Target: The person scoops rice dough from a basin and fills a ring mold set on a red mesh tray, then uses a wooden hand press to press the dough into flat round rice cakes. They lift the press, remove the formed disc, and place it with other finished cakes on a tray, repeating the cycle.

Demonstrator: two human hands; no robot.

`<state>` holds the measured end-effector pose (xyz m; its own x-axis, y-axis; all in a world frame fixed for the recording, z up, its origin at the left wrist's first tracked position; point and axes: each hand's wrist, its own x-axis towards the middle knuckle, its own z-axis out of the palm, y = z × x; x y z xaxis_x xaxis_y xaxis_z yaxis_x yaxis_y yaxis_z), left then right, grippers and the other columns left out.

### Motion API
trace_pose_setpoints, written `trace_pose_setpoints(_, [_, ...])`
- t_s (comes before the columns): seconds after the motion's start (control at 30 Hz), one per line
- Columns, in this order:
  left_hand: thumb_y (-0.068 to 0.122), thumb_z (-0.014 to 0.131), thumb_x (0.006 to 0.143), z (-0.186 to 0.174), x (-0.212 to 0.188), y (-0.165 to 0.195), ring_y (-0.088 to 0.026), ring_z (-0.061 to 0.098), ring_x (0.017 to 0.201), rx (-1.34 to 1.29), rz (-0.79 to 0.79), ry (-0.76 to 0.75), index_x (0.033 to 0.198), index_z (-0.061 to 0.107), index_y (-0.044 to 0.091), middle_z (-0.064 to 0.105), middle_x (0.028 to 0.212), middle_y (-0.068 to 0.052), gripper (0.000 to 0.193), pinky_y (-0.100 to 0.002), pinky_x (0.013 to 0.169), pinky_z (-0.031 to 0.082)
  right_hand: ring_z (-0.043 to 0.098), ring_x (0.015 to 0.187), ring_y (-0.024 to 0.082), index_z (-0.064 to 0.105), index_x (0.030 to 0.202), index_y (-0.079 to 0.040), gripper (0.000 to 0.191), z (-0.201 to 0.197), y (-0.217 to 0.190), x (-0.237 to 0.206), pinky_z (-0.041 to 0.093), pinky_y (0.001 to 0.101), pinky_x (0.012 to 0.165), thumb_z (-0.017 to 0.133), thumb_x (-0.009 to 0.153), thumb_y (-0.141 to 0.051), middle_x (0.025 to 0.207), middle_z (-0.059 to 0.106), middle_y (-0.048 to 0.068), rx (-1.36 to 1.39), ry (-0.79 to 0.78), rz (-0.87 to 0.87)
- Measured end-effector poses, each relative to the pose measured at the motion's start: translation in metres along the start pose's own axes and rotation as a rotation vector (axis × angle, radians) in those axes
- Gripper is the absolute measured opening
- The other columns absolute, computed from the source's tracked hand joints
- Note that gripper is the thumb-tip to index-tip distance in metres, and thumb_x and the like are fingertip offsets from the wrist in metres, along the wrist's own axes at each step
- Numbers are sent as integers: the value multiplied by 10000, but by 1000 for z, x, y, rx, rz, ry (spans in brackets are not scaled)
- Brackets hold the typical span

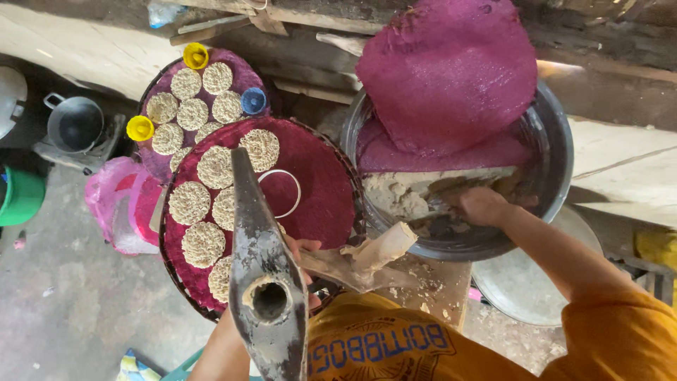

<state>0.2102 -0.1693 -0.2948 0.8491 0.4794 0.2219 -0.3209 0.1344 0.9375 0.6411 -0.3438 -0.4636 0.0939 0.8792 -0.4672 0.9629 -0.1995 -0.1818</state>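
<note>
My right hand (481, 205) reaches into a large metal basin (557, 152) and digs into a pale, crumbly grain mixture (402, 194), fingers curled in it. My left hand (305, 247) lies at the near edge of a round woven tray (331, 190) lined with maroon cloth, next to a forked wooden piece (384, 247). A dark metal tool with a round hole (264, 282) hides most of that hand. On the tray lie several pale round cakes (203, 243) and a thin metal ring (295, 190). A maroon cloth (451, 70) drapes over the basin's far side.
A second tray (243, 70) behind holds more cakes plus two yellow caps (195, 55) and a blue one (254, 101). A pink plastic container (116, 204), a metal pot (74, 123) and a green bucket (21, 197) stand at left. Another metal pan (525, 286) lies at lower right.
</note>
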Motion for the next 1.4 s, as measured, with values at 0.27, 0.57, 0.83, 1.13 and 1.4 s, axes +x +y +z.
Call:
trace_pose_setpoints(0.27, [128, 925, 609, 5, 14, 18, -189, 730, 934, -405, -399, 124, 1259, 612, 58, 750, 1047, -87, 724, -477, 883, 603, 766, 945, 282, 743, 1199, -257, 320, -55, 10, -56, 573, 430, 888, 610, 927, -363, 1030, 780, 92, 277, -53, 49])
trace_pose_setpoints(0.57, [234, 836, 822, 28, 111, -43, -238, 725, 1006, 913, 31, -236, 1165, 674, 99, 721, 1137, -86, 402, -362, 866, 600, 763, 846, 132, 789, 1155, -247, 399, -208, -3, -180, 609, 294, 742, 805, 789, -407, 985, 809, -33, 333, 297, 73])
trace_pose_setpoints(0.83, [345, 790, 736, 61, 149, -77, -378, 719, 1008, 944, 88, -334, 1318, 612, 53, 707, 1172, -206, 675, -468, 851, 579, 766, 773, 152, 850, 1066, -280, 356, -267, -86, -198, 588, 336, 669, 817, 751, -445, 858, 822, -80, -84, 461, -16])
trace_pose_setpoints(1.13, [400, 722, 824, 76, 169, -90, -371, 719, 1076, 1032, -31, -181, 1188, 719, 92, 749, 1155, -184, 477, -452, 907, 579, 645, 845, 154, 720, 1085, -49, 341, -233, -191, -178, 505, 300, 664, 646, 785, -192, 867, 642, -26, -1108, 740, -291])
trace_pose_setpoints(1.4, [402, 669, 831, 53, 181, -84, -389, 671, 1100, 925, -69, -51, 1236, 669, 88, 700, 1197, -197, 512, -462, 909, 546, 684, 706, 241, 703, 879, -187, 140, -267, -183, -226, 526, 383, 612, 750, 840, -313, 771, 677, 3, -704, 1062, -65])
